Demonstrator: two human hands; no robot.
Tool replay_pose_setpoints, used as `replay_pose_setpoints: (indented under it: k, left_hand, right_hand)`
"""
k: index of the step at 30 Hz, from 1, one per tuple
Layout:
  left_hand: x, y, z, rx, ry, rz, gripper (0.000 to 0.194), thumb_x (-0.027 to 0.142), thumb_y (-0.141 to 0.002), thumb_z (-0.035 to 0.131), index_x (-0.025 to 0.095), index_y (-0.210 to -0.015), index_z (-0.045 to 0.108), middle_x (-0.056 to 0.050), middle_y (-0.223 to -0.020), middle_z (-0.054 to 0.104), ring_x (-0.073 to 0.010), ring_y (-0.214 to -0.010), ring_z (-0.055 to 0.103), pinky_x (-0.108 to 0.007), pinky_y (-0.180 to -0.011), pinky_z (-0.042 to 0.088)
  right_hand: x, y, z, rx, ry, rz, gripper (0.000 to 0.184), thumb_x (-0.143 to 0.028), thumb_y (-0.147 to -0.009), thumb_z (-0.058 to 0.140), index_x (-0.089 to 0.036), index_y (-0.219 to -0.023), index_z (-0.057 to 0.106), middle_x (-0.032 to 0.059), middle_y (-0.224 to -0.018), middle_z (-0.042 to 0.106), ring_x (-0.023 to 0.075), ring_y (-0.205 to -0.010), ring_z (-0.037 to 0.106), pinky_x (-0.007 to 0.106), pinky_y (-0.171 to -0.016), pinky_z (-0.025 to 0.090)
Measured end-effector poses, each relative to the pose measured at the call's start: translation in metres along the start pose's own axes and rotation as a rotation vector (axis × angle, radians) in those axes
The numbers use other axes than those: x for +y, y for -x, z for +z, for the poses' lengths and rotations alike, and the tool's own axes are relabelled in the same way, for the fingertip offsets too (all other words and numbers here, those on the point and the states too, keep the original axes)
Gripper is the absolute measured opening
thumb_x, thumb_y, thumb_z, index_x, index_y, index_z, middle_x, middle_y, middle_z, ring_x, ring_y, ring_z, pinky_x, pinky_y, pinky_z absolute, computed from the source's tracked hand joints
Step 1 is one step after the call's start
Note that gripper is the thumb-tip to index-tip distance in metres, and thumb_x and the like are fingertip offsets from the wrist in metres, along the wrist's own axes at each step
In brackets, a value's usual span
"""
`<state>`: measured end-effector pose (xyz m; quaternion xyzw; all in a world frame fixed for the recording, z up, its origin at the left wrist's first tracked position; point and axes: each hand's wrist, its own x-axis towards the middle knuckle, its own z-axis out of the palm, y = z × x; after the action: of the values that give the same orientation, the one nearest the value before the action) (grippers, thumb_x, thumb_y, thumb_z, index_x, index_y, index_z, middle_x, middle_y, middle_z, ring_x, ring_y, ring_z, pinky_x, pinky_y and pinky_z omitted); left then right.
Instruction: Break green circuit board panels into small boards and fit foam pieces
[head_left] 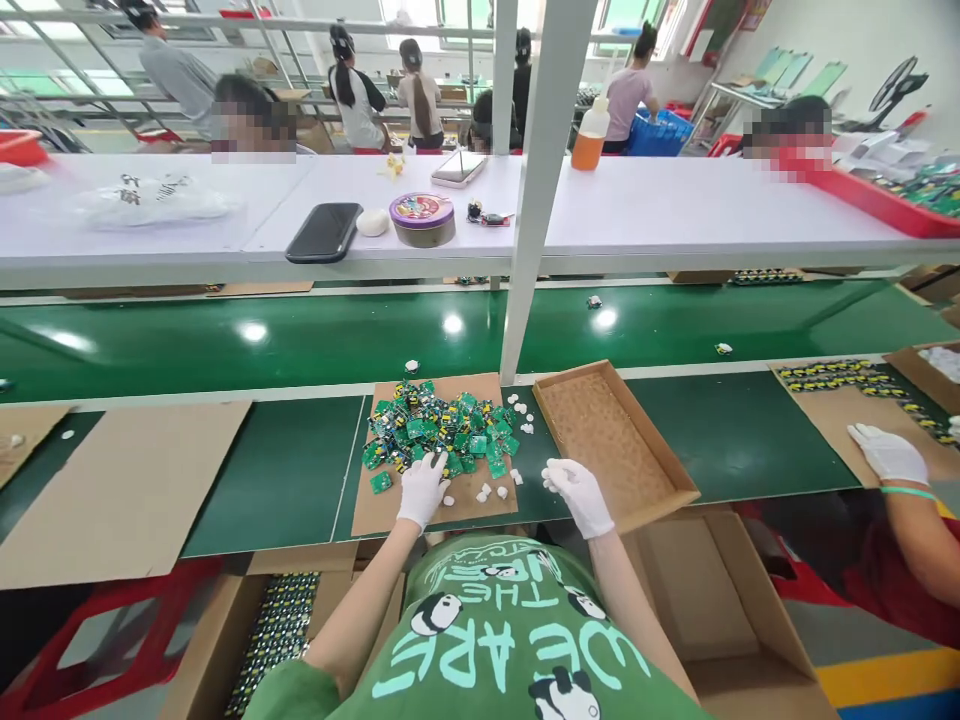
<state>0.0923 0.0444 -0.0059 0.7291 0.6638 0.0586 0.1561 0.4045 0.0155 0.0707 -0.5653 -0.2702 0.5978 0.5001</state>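
Note:
A heap of small green circuit boards (439, 425) lies on a cardboard sheet (390, 510) on the green bench. Small white parts (484, 492) are scattered round the heap. My left hand (422, 488), in a white glove, rests on the near edge of the heap with its fingers spread over the boards. My right hand (577, 492), also gloved, hovers by the near left corner of a shallow cardboard tray (660, 440); its fingers are curled together and I cannot make out anything in them.
A white post (532, 200) rises behind the heap. A shelf above holds a black case (324, 232) and a round tin (421, 217). A co-worker's gloved hand (889, 452) rests at the right. Open cartons (720, 600) stand below the bench. Flat cardboard (120, 490) lies left.

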Motion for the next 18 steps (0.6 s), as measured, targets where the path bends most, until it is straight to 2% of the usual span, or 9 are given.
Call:
replay_pose_setpoints:
  k: [5, 7, 9, 12, 14, 15, 18]
  left_hand:
    - [0.002, 0.001, -0.005, 0.061, 0.235, -0.066, 0.039, 0.018, -0.074, 0.067, 0.022, -0.113, 0.068, -0.014, -0.120, 0.064, -0.0337, -0.114, 0.054, -0.048, -0.101, 0.037]
    - [0.005, 0.005, -0.012, 0.134, 0.345, -0.136, 0.038, 0.022, -0.077, 0.066, 0.022, -0.114, 0.067, -0.014, -0.116, 0.066, -0.0331, -0.116, 0.054, -0.048, -0.105, 0.035]
    - [0.012, 0.008, -0.024, 0.226, 0.440, -0.218, 0.039, 0.031, -0.084, 0.060, 0.022, -0.121, 0.062, -0.013, -0.121, 0.064, -0.0307, -0.118, 0.054, -0.046, -0.104, 0.039]
    - [0.033, 0.014, -0.057, 0.344, 0.750, -0.290, 0.045, 0.044, -0.092, 0.048, 0.021, -0.130, 0.054, -0.011, -0.129, 0.060, -0.0244, -0.115, 0.058, -0.038, -0.095, 0.049]
    - [0.054, 0.020, -0.086, 0.385, 1.254, -0.286, 0.049, 0.047, -0.087, 0.057, 0.021, -0.128, 0.055, -0.011, -0.126, 0.061, -0.0244, -0.110, 0.062, -0.037, -0.093, 0.051]
    - [0.066, 0.025, -0.101, 0.384, 1.385, -0.268, 0.049, 0.047, -0.085, 0.060, 0.023, -0.127, 0.055, -0.010, -0.126, 0.062, -0.0244, -0.109, 0.062, -0.038, -0.093, 0.052]
    - [0.097, 0.042, -0.143, 0.457, 1.358, -0.236, 0.052, 0.036, -0.074, 0.075, 0.022, -0.121, 0.058, -0.010, -0.124, 0.062, -0.0248, -0.114, 0.059, -0.036, -0.098, 0.050]
  right_hand:
    - [0.001, -0.007, 0.020, -0.073, 0.052, -0.017, 0.042, -0.045, -0.057, 0.082, -0.014, -0.081, 0.066, 0.0044, -0.066, 0.069, 0.0129, -0.055, 0.058, 0.027, -0.054, 0.046]
    - [0.005, -0.011, 0.027, -0.075, 0.048, -0.022, 0.045, -0.049, -0.059, 0.080, -0.015, -0.083, 0.065, 0.0035, -0.064, 0.068, 0.0122, -0.053, 0.056, 0.026, -0.051, 0.044]
    - [0.008, -0.014, 0.035, -0.085, 0.036, -0.019, 0.047, -0.051, -0.060, 0.078, -0.014, -0.086, 0.064, 0.0028, -0.063, 0.067, 0.0112, -0.050, 0.053, 0.025, -0.047, 0.041]
    - [0.003, -0.014, 0.052, -0.143, 0.020, -0.003, 0.050, -0.049, -0.062, 0.078, -0.014, -0.094, 0.065, 0.0030, -0.068, 0.068, 0.0091, -0.046, 0.048, 0.023, -0.042, 0.036]
    - [-0.011, -0.006, 0.066, -0.201, 0.007, 0.001, 0.048, -0.046, -0.066, 0.078, -0.016, -0.101, 0.066, 0.0054, -0.081, 0.071, 0.0096, -0.052, 0.052, 0.023, -0.045, 0.041]
    - [-0.022, 0.000, 0.074, -0.242, 0.005, -0.004, 0.047, -0.045, -0.069, 0.076, -0.017, -0.105, 0.066, 0.0069, -0.091, 0.072, 0.0107, -0.059, 0.056, 0.024, -0.050, 0.045]
    - [-0.062, 0.026, 0.097, -0.398, 0.046, -0.082, 0.036, -0.041, -0.080, 0.068, -0.022, -0.111, 0.068, 0.0081, -0.118, 0.066, 0.0140, -0.080, 0.064, 0.027, -0.068, 0.053]
